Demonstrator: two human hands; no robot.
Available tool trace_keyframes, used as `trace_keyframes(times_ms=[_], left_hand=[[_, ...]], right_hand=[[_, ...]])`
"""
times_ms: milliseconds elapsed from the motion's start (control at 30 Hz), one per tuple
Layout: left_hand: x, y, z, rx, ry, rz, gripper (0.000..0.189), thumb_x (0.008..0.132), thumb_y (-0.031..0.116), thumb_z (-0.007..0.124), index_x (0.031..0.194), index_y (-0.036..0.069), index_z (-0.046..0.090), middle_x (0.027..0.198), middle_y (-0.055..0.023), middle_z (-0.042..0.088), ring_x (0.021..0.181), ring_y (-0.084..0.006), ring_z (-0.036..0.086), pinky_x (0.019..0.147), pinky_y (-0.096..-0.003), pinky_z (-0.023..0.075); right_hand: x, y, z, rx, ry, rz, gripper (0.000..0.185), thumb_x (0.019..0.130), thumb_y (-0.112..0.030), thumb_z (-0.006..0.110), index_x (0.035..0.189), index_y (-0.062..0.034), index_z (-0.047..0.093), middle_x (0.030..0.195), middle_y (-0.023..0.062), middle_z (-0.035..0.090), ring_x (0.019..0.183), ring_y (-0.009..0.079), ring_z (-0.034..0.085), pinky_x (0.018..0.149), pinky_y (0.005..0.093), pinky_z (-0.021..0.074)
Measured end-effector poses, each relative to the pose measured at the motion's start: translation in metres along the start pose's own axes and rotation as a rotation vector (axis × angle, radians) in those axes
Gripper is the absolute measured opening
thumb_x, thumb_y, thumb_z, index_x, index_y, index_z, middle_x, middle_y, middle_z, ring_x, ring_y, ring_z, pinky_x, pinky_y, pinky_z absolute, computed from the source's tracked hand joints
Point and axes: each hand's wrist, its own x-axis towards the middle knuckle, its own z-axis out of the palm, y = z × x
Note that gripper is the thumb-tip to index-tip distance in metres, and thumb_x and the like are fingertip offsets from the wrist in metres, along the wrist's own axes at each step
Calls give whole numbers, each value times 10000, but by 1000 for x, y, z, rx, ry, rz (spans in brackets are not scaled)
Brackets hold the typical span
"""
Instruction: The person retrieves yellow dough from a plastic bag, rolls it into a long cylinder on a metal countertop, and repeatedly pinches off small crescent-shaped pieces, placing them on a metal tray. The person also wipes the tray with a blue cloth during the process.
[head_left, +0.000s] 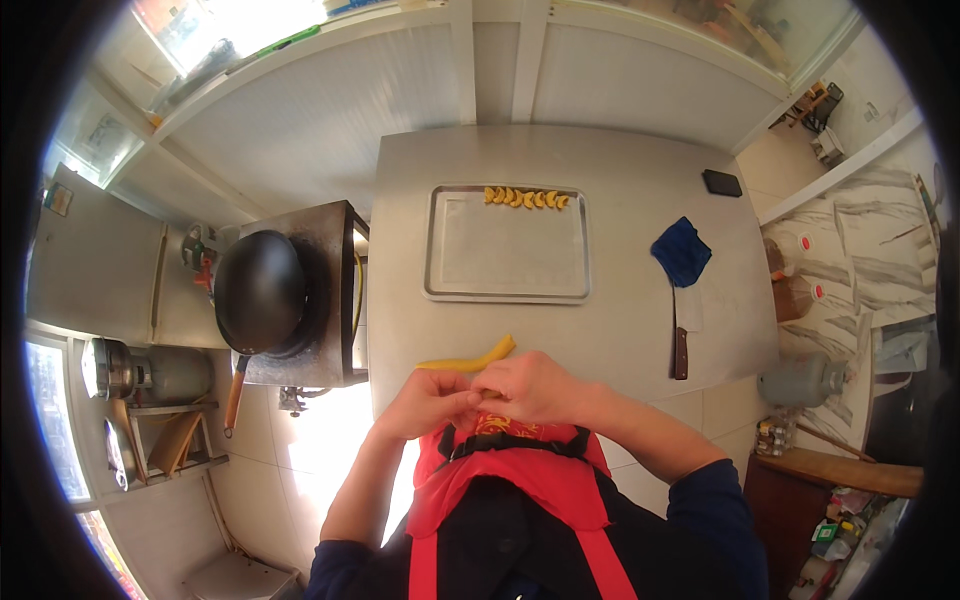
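My left hand (429, 403) and my right hand (531, 386) meet over the near edge of the steel table, in front of the red apron (495, 495). Pinched between their fingertips is a small piece of yellow dough (490, 394), mostly hidden by the fingers. Just beyond my knuckles lies a long yellow dough roll (469, 364), partly covered by the right hand. Farther back, a shallow metal baking tray (433, 247) is lined with pale paper (510, 251). Several small curved yellow dough pieces (527, 199) form a row along its far side, toward the right.
A cleaver (681, 352) with a wooden handle lies on the steel table (622, 330) at right, beside a folded blue cloth (681, 250). A black phone (721, 183) sits near the far right corner. At left, a black wok (259, 292) rests on a stove (330, 330).
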Motion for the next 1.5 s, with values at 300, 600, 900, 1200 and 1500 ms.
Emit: trace_keyframes(times_ms=[300,600,900,1200,1500], left_hand=[[6,-27,2,-611,-192,211,152,955,134,651,931,-16,663,805,-140,690,639,-210,673,565,-292,551],[10,-43,-2,-650,111,239,77,934,52,650,975,-7,676,877,-158,697,678,-212,667,585,-309,541],[3,-31,4,-682,38,113,135,929,40,662,1044,-30,663,949,-181,703,782,-272,719,686,-350,605],[7,-31,1,-552,-1,223,85,946,29,633,1003,-34,631,920,-192,692,755,-287,724,688,-356,619],[6,-25,3,-549,-13,140,113,942,22,637,1028,-52,635,933,-203,698,802,-284,731,709,-351,623]], right_hand=[[-2,2,-16,1145,-105,581,86,908,-89,667,942,-10,678,769,55,669,675,133,660,606,267,529],[-11,16,17,1288,108,674,125,939,-46,649,1036,26,682,830,97,690,699,159,681,623,277,579],[-15,16,11,1280,278,713,150,931,-92,680,1036,15,691,858,84,714,723,135,688,644,264,592],[-16,17,16,1200,365,672,139,931,-87,680,1028,12,697,883,93,705,716,134,680,636,266,584],[-15,20,14,1198,348,671,127,933,-77,673,1018,14,699,877,90,707,725,139,684,648,269,589]])
